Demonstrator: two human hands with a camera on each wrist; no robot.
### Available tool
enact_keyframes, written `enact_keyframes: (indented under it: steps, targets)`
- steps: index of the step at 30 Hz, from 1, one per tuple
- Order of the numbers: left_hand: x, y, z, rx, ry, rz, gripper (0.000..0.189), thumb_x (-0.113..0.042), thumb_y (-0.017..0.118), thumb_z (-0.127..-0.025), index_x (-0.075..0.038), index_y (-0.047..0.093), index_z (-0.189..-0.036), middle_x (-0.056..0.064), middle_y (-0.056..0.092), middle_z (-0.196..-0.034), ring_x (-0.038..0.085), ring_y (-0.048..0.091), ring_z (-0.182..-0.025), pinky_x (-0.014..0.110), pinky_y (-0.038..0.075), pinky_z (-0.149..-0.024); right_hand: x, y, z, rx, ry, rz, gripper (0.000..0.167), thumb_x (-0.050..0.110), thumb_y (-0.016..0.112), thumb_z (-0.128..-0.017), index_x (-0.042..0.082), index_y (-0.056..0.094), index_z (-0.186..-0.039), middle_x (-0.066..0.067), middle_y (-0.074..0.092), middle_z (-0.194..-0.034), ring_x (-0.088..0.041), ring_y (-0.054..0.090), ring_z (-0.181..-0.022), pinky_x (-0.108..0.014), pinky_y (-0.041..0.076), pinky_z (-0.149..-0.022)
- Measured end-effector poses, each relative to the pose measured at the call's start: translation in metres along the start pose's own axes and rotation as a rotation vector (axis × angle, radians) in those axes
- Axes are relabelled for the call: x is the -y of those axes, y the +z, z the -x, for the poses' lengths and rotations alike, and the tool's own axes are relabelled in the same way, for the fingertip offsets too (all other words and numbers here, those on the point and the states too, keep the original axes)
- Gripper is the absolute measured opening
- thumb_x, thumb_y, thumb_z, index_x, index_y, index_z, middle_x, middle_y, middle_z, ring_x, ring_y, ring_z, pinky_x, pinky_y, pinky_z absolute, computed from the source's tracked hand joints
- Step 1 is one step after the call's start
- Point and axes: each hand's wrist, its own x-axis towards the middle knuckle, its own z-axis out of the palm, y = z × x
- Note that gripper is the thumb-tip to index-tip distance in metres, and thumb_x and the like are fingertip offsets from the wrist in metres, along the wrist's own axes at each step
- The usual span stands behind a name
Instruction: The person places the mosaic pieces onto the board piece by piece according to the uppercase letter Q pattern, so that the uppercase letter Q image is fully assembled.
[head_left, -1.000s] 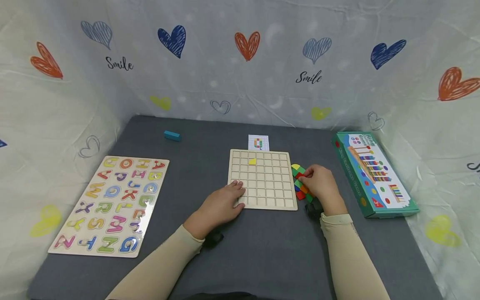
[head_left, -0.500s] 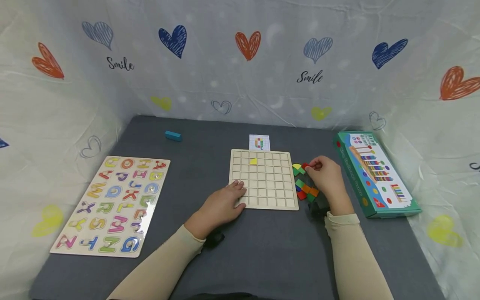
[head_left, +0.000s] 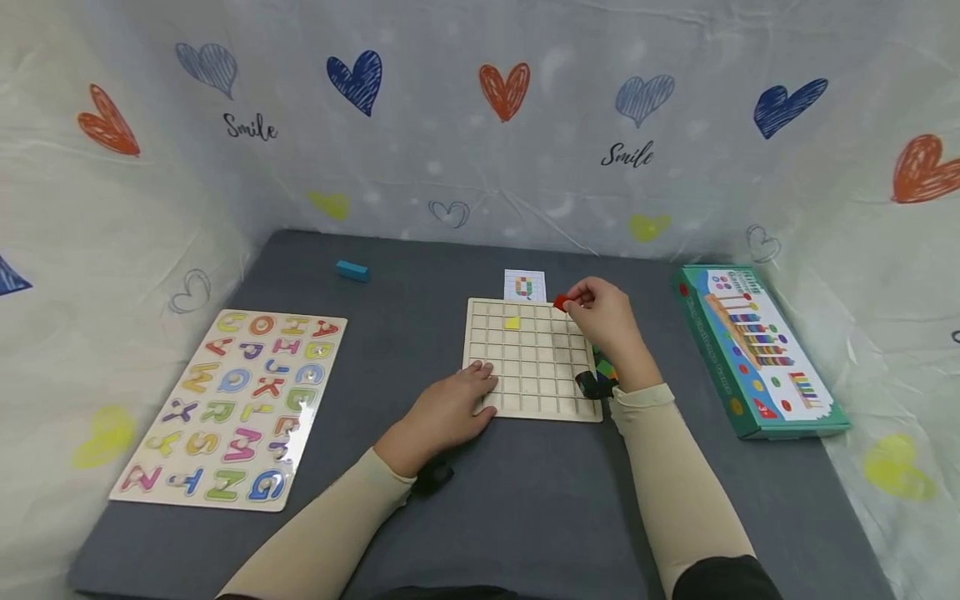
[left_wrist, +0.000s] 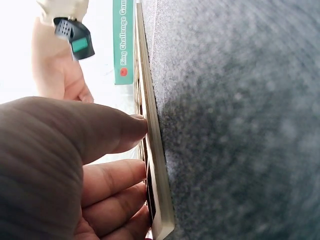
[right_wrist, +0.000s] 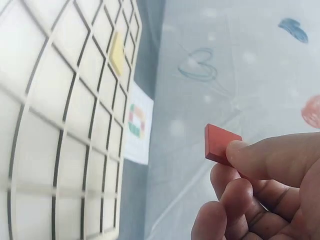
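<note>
A red square tile is pinched between thumb and fingers of my right hand, above the far right corner of the wooden grid board. One yellow tile sits in a cell of the board's second row. My left hand rests with straight fingers on the board's left front corner; in the left wrist view its fingertips press along the board's edge. Behind the board lies a pattern card showing a coloured Q shape. Several loose coloured tiles lie right of the board, mostly hidden by the right wrist.
A letter puzzle board lies at the left of the grey table. A green toy box lies at the right. Toward the back left is a small blue block. A white curtain with hearts surrounds the table.
My right hand has picked the red tile out of the pile and carried it left and away from me, over the board's far right corner. The left hand stays on the board.
</note>
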Motion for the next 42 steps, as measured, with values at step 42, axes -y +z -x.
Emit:
enact_keyframes:
  steps: [42]
  targets:
    - [-0.001,-0.002,-0.001,0.017,-0.008,0.018,0.056,-0.033,0.069,-0.108,-0.011,0.06,-0.158,0.006,0.048,-0.171,0.022,0.041,-0.162,0.048,0.042,-0.128,-0.01,0.05,-0.043,0.306,-0.021,0.13,0.011,0.015,0.067,-0.108,0.006,0.073,-0.109,-0.012,0.069,-0.102,-0.027,0.06,-0.091,-0.04,0.05,-0.083]
